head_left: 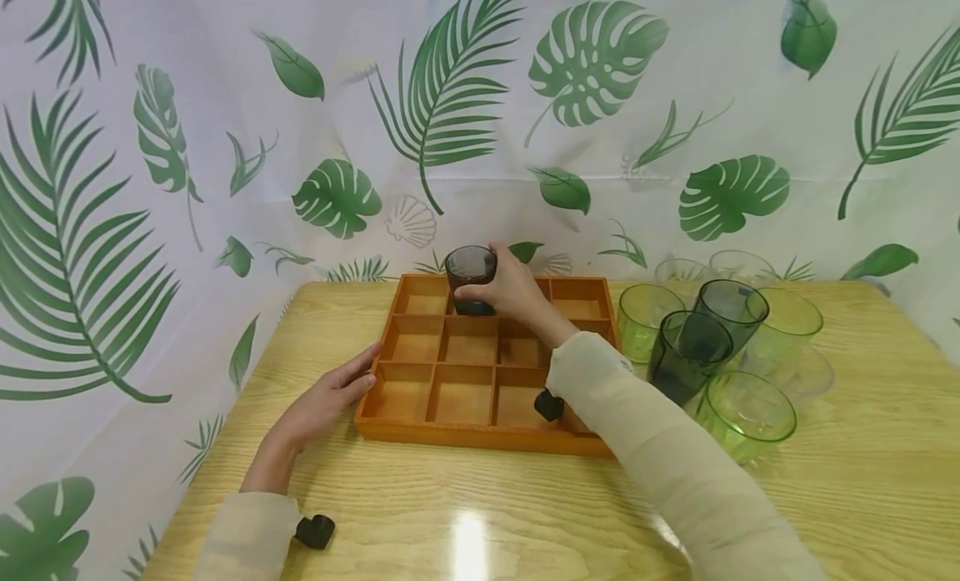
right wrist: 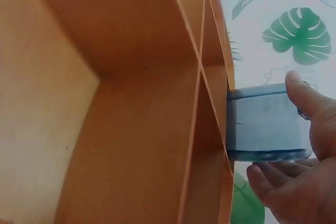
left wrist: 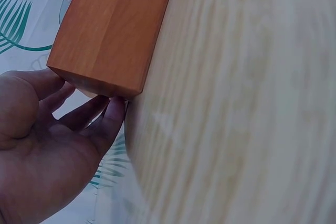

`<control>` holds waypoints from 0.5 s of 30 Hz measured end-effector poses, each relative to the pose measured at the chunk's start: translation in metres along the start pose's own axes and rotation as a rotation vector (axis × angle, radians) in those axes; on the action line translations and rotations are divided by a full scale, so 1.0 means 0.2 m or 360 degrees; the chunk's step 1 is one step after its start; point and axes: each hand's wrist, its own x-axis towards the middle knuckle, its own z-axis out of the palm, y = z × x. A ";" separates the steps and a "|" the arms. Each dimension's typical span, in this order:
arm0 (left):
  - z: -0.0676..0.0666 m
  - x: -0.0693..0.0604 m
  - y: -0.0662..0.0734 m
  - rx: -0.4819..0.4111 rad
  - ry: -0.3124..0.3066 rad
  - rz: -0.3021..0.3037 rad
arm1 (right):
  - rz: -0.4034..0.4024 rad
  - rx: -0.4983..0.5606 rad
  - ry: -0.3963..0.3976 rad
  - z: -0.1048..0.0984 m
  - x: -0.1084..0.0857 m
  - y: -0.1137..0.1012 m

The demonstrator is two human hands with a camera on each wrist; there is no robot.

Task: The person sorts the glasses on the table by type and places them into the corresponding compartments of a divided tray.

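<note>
Two hands work at one wooden compartment tray [head_left: 462, 433] with three rows of four cells; at its right on the desk [head_left: 390, 498] stand three green tumblers [head_left: 750, 413], two smoky grey tumblers [head_left: 687, 364] and, as far as the overlap allows counting, three clear tumblers [head_left: 744, 267]; a third smoky one, the held tumbler [head_left: 470, 272], is at the tray's back row, second cell from the left; whether its base touches the cell's floor, I cannot tell.

Nearer, the left hand [head_left: 322, 404] has its fingers extended and slightly parted, touching the tray's left side; farther off, the right hand [head_left: 517, 287] pinches the held tumbler between thumb and fingers.

Two cream sleeves [head_left: 667, 456] each show a black piece [head_left: 315, 532] at the cuff; the right one crosses the tray's front right cells and hides part of them; behind everything hangs a white leaf-print cloth [head_left: 480, 197].
</note>
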 end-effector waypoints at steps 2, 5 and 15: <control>0.00 0.00 0.00 0.0001 0.0007 -0.0011 | -0.0006 0.0001 -0.0009 -0.01 -0.01 0.00; 0.00 0.01 0.00 0.0012 0.0012 -0.0010 | -0.0007 0.0034 -0.0015 -0.04 -0.04 -0.01; 0.00 -0.01 0.01 0.0018 0.0003 0.0007 | 0.0001 0.0303 0.0061 -0.14 -0.19 -0.06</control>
